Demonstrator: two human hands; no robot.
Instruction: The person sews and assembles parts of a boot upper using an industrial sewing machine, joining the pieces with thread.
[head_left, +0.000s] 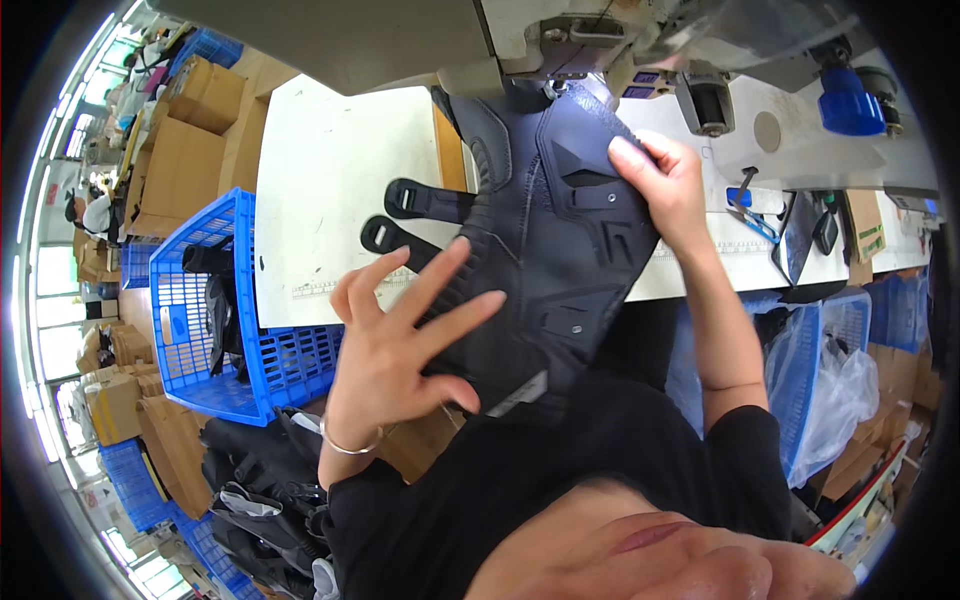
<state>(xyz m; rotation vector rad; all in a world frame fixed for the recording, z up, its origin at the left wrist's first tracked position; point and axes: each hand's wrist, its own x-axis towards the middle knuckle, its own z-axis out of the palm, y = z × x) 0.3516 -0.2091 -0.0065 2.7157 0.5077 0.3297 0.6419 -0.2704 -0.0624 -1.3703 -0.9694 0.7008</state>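
A black moulded panel [590, 250], with stitched seams, ribbed parts and small rivets, lies across the table edge. Its far end sits under the sewing machine [575, 35], where the needle area is partly hidden. Two black strap tabs with slotted ends, an upper strap [430, 200] and a lower strap [385, 235], stick out from its left side. My right hand [675, 190] grips the panel's right edge, thumb on top and other fingers mostly hidden. Over the near left side, my left hand [385, 350] has its fingers spread, some overlapping the panel; whether they press on it is unclear.
A white worktable [320, 180] surrounds the machine. Blue-handled scissors [755, 225] lie at the right. A blue crate [210, 330] with black pieces stands left, above a pile of black pieces [265, 480]. Another blue crate [810, 380] with clear plastic stands right. Cardboard boxes [180, 170] stand far left.
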